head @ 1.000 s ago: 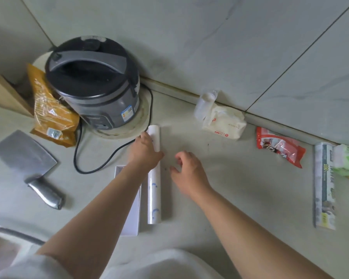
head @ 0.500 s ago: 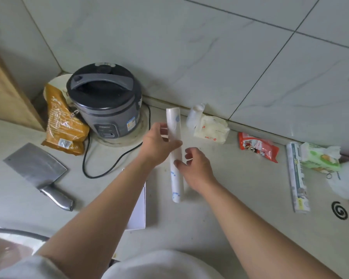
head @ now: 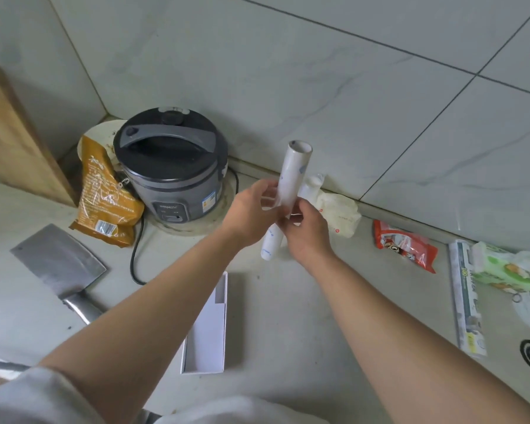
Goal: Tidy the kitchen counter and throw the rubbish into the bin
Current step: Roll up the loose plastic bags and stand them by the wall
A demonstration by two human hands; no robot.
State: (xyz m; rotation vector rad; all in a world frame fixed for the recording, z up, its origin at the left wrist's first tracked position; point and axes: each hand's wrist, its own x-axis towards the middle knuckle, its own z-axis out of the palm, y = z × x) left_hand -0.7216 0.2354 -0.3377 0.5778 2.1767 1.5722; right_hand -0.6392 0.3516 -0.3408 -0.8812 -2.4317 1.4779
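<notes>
A white roll of plastic film (head: 292, 175) is lifted off the counter, nearly upright, its open top end tilted towards the wall. My left hand (head: 251, 214) grips it from the left around its middle. My right hand (head: 306, 232) holds it from the right, fingers on the same middle part. The roll's lower end (head: 268, 250) hangs free above the counter. An open white cardboard box (head: 207, 335) lies on the counter under my left forearm.
A grey rice cooker (head: 172, 166) stands in the corner, an orange-brown bag (head: 104, 198) and a wooden board (head: 13, 142) to its left. A cleaver (head: 58, 267) lies at left. White packet (head: 338, 214), red packet (head: 404, 246), long box (head: 467, 301), green tissue pack (head: 505, 267) sit along the right.
The roll lay flat on the counter under my left hand. Both hands have since closed on it and raised it, tipping it upright. The view has tilted up towards the wall.
</notes>
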